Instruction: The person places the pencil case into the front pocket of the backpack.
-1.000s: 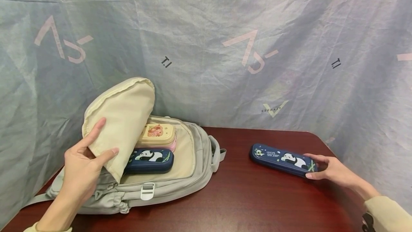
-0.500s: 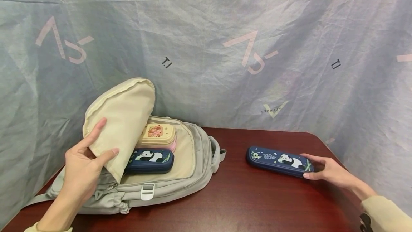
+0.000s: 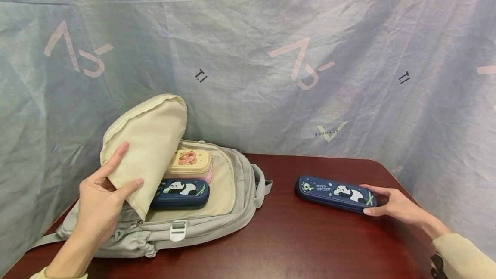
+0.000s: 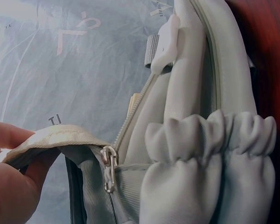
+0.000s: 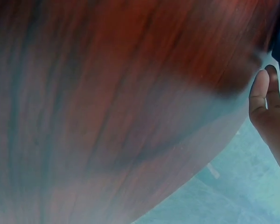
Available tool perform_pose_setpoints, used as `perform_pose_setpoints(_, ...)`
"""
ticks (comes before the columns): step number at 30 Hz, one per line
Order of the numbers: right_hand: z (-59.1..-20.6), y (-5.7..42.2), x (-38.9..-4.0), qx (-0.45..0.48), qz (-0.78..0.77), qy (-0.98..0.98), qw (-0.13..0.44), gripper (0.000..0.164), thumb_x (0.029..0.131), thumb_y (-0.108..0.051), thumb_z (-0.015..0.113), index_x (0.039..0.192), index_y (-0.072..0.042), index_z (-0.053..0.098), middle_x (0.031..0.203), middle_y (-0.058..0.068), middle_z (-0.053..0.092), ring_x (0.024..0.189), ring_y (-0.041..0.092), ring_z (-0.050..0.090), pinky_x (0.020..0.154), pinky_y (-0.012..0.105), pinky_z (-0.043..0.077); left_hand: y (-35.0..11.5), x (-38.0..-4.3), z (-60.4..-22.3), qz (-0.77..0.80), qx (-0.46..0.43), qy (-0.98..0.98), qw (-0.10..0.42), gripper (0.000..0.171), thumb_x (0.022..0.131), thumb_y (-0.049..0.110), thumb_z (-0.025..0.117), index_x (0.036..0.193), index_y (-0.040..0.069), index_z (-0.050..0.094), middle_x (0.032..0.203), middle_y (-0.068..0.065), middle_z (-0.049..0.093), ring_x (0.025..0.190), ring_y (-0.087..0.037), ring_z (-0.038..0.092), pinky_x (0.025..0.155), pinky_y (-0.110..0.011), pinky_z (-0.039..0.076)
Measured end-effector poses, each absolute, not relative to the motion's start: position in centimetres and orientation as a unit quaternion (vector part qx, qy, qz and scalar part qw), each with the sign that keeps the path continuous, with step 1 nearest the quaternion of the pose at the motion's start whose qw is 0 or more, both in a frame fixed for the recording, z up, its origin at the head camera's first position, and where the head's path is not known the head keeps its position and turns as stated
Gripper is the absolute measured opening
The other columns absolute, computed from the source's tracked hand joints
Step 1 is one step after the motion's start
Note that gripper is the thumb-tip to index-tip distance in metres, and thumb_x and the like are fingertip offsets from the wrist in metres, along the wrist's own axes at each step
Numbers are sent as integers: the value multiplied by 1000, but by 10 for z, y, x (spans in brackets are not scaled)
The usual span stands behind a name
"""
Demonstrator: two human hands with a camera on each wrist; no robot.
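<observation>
At the left of the head view lies a grey backpack point(image 3: 242, 216), its cream-lined flap point(image 3: 149, 141) lifted. My left hand point(image 3: 100, 201) holds that flap by its edge, thumb and fingers on either side; the left wrist view shows the pinched fabric rim point(image 4: 60, 135). Inside the pocket are a navy panda pencil case point(image 3: 182, 193) and, behind it, a yellow pencil case point(image 3: 191, 161) above something pink point(image 3: 209, 175). On the right, my right hand point(image 3: 395, 206) grips the right end of another navy panda pencil case point(image 3: 333, 193), at or just above the table. The flap covers part of the pocket.
The dark red wooden table point(image 3: 302, 244) runs under the backpack and the right-hand case. A grey printed cloth point(image 3: 248, 55) hangs behind and at both sides. A metal zipper pull point(image 4: 109, 168) hangs beside the flap.
My right hand and its panda pencil case have shifted slightly left, most of it in the first half second. The left hand and the flap stay nearly still.
</observation>
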State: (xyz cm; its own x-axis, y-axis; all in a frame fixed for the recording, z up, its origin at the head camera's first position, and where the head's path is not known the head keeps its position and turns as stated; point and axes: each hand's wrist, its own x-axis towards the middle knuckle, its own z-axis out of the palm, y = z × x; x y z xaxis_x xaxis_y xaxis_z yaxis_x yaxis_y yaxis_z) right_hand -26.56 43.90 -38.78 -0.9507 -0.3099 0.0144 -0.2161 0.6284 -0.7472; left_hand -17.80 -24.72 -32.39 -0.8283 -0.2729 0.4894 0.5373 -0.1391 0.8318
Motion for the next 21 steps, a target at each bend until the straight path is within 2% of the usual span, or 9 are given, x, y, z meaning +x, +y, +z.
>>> perform_pose_setpoints(7, -385, 435, -263, -138, -412, 900, 44, 78, 91, -11, 84, 155, 9, 44, 142, 32, 55, 107, 12, 61, 79, 26, 57, -246, -178, -323, -743, -114, -600, 274, 88, 79, -36, 64, 155, 7, 53, 164, -5, 44, 122, -10, 62, 88, -20, 58)
perform_pose_setpoints(13, -376, 426, -261, -127, -445, 884, 62, 80, 91, -13, 84, 156, 8, 42, 141, 30, 52, 102, 18, 67, 79, 31, 60, -246, -178, -323, -744, -114, -598, 275, 88, 79, -36, 64, 155, 6, 54, 164, -3, 44, 125, -10, 60, 90, -19, 57)
perform_pose_setpoints(21, -370, 413, -256, -124, -481, 864, 74, 79, 92, -11, 82, 157, 7, 40, 140, 30, 51, 104, 22, 69, 81, 34, 61, -247, -177, -323, -749, -110, -596, 268, 88, 80, -35, 64, 155, 8, 53, 163, -6, 44, 122, -10, 62, 89, -21, 58)
